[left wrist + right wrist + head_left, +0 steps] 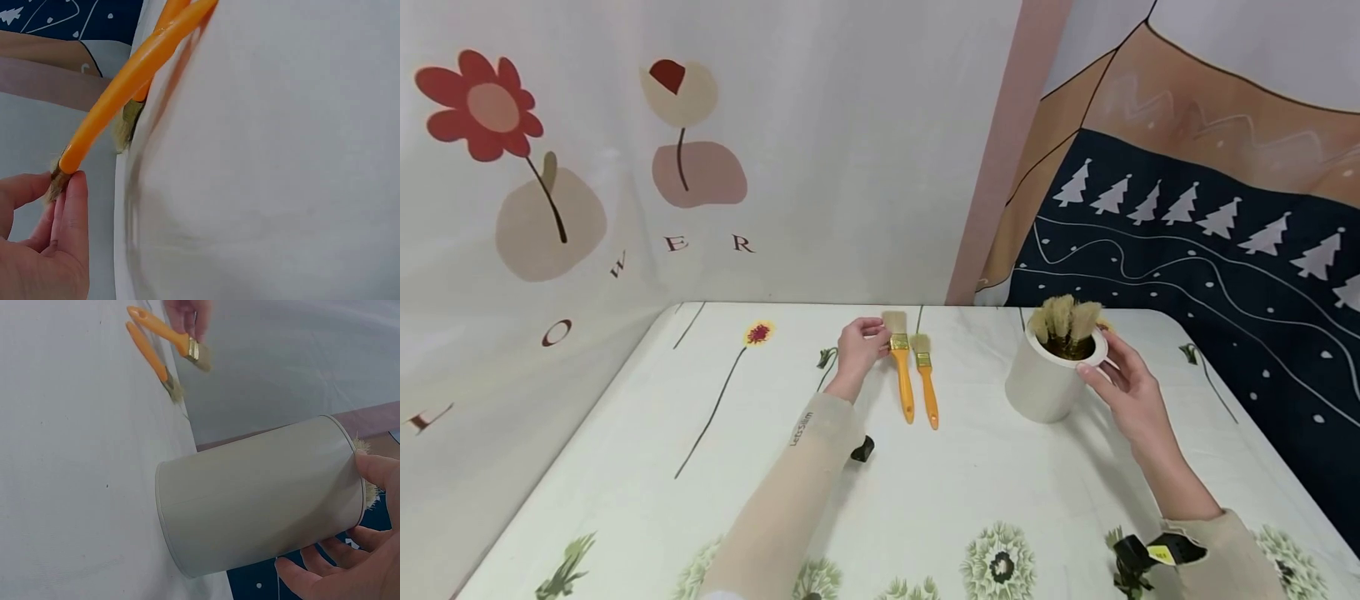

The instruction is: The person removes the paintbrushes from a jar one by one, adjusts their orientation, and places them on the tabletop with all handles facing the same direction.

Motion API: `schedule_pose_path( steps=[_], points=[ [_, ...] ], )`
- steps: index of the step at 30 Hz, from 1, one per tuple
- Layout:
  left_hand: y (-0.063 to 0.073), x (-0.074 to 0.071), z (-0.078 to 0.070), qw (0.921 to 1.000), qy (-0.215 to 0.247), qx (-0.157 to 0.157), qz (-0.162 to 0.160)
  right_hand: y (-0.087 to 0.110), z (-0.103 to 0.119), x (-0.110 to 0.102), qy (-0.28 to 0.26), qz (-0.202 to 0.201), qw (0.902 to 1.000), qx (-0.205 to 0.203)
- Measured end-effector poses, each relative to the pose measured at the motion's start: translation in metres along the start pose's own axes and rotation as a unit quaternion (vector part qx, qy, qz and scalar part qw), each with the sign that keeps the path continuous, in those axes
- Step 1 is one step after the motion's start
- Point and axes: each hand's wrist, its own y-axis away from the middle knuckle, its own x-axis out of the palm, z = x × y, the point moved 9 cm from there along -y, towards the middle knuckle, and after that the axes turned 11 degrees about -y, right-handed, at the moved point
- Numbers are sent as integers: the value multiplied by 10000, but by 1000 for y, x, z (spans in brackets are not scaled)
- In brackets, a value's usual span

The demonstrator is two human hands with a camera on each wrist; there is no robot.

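My left hand (861, 350) pinches the larger paintbrush (902, 379) by its metal ferrule, between thumb and fingers. That brush has an orange handle pointing toward me and pale bristles at the far end; in the left wrist view its handle (125, 84) slants up and away from the fingers. Just right of it, a smaller orange-handled paintbrush (927, 383) lies on the table. On the right, my right hand (1131, 387) holds a white cylindrical cup (1037, 387) near its rim, thumb at the rim and fingers around the side. Several brushes (1063, 321) stand in the cup, bristles up.
A white cloth printed with flowers covers the table (970, 475). Behind it hangs a pale curtain (850, 150) with flower prints, and a dark blue cloth (1150, 250) with white trees is at the right. Black straps sit at both wrists.
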Motion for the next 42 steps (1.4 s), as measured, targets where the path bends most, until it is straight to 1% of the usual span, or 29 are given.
schedule_pose_path(
  steps=[6, 10, 14, 18, 21, 24, 28, 31, 35, 42],
  points=[
    [0, 1, 4, 9991, -387, -119, 137, -1, -1, 0, -6, 2, 10000, 73],
    [0, 2, 10, 9978, -551, -278, 259, -1, -1, 0, 31, -12, 10000, 79],
    [-1, 3, 14, 9955, -811, -352, 332, -1, -2, 0, 18, -5, 10000, 71],
    [-1, 3, 16, 9930, -1088, -328, 334, 0, -2, 0, -5, -7, 10000, 51],
    [-1, 3, 16, 9915, -1213, -312, 342, 0, -2, 0, -31, -7, 10000, 43],
    [0, 1, 14, 9898, -1385, -178, 271, 1, -1, 0, -35, -4, 10000, -4],
    [-3, -3, 11, 9849, -1729, 42, 123, 2, 1, 1, -14, -5, 10000, -80],
    [-6, -5, 11, 9818, -1894, 102, 56, 2, 2, 1, -10, -10, 10000, -80],
    [-8, -9, 10, 9815, -1910, 111, -13, 2, 1, 1, -12, -11, 10000, -90],
    [-8, -11, 6, 9862, -1646, 155, -9, 1, 1, 0, -5, -11, 10000, -82]
  ],
)
